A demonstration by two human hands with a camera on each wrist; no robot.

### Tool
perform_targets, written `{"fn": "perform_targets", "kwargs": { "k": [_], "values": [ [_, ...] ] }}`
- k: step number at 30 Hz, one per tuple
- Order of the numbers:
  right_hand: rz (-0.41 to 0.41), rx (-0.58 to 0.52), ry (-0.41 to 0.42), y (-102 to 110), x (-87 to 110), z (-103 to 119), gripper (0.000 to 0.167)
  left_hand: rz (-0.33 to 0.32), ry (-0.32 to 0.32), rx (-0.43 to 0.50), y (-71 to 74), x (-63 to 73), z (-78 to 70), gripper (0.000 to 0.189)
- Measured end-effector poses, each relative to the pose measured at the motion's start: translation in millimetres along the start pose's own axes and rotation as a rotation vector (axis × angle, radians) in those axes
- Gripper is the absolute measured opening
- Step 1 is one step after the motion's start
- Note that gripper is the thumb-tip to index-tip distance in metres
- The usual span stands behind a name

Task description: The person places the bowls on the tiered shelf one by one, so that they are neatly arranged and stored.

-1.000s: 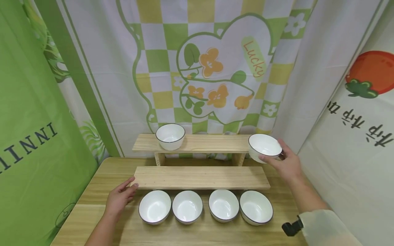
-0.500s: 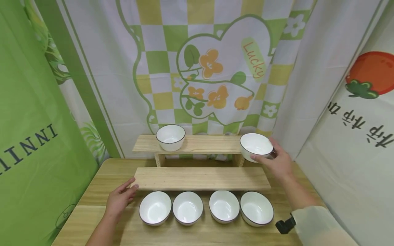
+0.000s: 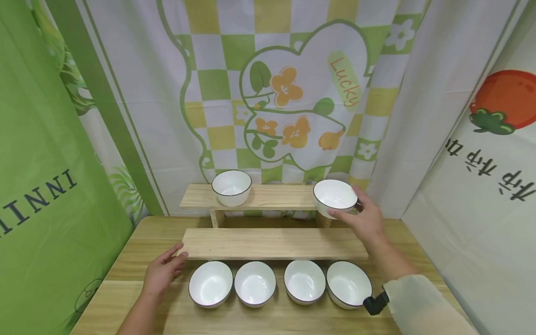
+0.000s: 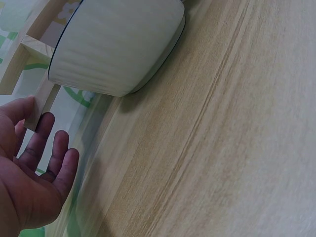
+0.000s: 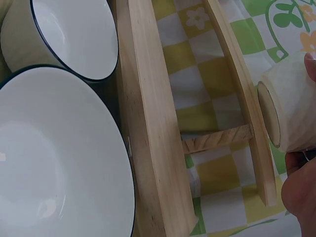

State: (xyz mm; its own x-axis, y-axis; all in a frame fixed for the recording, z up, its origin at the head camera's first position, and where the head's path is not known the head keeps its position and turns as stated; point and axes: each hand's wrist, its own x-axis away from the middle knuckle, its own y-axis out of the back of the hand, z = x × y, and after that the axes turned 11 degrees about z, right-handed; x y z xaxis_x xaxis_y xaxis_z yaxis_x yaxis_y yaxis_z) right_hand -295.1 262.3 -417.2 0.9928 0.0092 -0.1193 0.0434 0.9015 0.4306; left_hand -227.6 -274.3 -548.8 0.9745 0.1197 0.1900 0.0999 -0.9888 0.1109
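The right hand point(image 3: 366, 221) has just brought its bowl point(image 3: 335, 195) leftward, gripping its right side, to the upper board's point(image 3: 278, 197) right part, level with the left bowl point(image 3: 231, 188); I can't tell if it touches. Placement seems nearly settled. The left hand point(image 3: 163, 270) pinches the lower board's point(image 3: 274, 244) left end.

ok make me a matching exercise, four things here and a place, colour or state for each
Things
1. left hand
2. right hand
3. fruit picture
4. four bowls

Matches
a. orange-red
b. in a row in front of the lower board
c. at the lower board's left end
d. gripping another bowl

Pairs: 1-c, 2-d, 3-a, 4-b
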Motion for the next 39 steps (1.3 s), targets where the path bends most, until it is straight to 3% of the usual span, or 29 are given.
{"fn": "perform_targets", "kwargs": {
  "k": [9, 27, 39],
  "values": [
    [0.026, 0.028, 0.043, -11, -6.9, 6, 0.116, -0.002, 0.0, -0.011, 0.6, -1.3, 1.7, 0.064],
    [0.072, -0.031, 0.039, -32, -13.1, 17, 0.117, -0.007, 0.002, -0.017, 2.0, -4.2, 6.3, 0.067],
    [0.107, -0.006, 0.028, -47, -23.2, 24, 0.118, 0.003, 0.005, 0.0, 2.5, -5.8, 7.2, 0.065]
  ]
}}
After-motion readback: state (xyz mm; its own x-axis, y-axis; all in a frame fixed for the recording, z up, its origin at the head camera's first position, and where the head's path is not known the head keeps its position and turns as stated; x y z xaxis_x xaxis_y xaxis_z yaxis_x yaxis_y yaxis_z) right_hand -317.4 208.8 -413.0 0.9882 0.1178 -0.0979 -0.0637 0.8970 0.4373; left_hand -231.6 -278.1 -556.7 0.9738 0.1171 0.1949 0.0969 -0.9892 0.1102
